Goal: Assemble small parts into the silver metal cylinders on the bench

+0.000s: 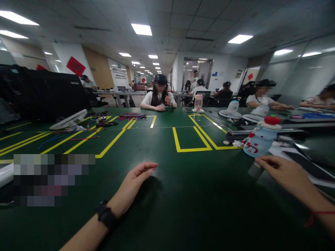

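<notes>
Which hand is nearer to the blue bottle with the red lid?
Right. The right hand is just in front of the blue bottle; the left hand is well off to its left.

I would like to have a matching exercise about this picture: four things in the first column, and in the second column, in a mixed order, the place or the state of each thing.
Things:
1. black wristband
2. blue bottle
3. small grey object
4. red string

Places or states:
A. pinched in the fingers of the right hand
B. on the wrist of the left hand
C. on the wrist of the right hand
D. with a red cap on top

Right pairs: 1-B, 2-D, 3-A, 4-C
</notes>
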{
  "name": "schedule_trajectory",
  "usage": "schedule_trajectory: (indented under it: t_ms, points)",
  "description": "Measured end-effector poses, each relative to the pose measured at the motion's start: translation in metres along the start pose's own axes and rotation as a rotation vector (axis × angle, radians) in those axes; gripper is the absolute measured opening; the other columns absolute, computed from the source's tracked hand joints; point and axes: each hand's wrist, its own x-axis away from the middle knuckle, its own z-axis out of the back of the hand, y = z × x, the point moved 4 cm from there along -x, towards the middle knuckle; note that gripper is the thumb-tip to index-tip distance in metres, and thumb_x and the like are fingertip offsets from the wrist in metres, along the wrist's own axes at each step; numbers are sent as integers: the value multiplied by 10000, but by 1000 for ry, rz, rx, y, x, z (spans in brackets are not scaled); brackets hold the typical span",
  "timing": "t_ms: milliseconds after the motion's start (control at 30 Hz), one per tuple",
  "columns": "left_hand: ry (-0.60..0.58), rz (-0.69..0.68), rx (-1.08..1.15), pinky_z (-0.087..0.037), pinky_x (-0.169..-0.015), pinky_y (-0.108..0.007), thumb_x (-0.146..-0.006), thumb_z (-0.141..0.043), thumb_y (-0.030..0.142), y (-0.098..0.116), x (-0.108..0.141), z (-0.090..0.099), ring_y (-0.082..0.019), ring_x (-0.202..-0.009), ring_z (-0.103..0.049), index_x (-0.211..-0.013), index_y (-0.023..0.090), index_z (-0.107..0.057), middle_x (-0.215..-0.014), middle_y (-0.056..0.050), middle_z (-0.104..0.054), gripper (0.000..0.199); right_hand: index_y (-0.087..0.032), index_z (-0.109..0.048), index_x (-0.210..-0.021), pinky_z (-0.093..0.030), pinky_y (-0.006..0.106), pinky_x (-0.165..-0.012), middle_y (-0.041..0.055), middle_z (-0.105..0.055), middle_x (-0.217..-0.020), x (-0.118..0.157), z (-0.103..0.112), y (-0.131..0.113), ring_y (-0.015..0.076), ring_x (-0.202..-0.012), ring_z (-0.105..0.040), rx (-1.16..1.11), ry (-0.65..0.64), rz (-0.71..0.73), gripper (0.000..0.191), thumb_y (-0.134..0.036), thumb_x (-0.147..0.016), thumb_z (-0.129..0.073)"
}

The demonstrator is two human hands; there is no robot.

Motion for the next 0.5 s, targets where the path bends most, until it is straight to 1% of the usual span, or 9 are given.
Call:
schedule_trajectory:
  t_ms: [133,300,433,500]
  points:
    - [-28,17,-10,-380,-932,-357,-844,-534,345,0,-1,1,-220,-1089,-541,-1053,238,-625,-1138,-44,-636,252,-246,-665,-917,-432,319,-677,62,-667,-931,2,-6,1,201,-753,-608,-28,48,-31,352,-520,-770,-498]
    - [-82,51,-75,-352,-958,-358,-851,-528,362,3,-3,-1,-219,-1091,-537,-1049,248,-624,-1133,-33,-632,247,-237,-659,-884,-443,308,-694,31,-674,-885,3,-10,3,198,-777,-614,-54,139,-20,306,-479,-753,-528]
    - [-99,66,-141,-363,-938,-360,-854,-514,367,10,-3,-3,-226,-1064,-552,-1029,241,-631,-1093,-37,-642,245,-253,-655,-893,-449,308,-707,15,-675,-895,5,-10,4,195,-782,-618,-60,100,-32,313,-497,-767,-505]
    - [-99,65,-178,-369,-928,-362,-851,-514,363,12,-2,-3,-230,-1045,-561,-1002,237,-639,-1068,-36,-649,233,-255,-658,-899,-453,316,-717,19,-676,-913,6,-8,5,200,-787,-622,-63,99,-40,315,-499,-767,-507]
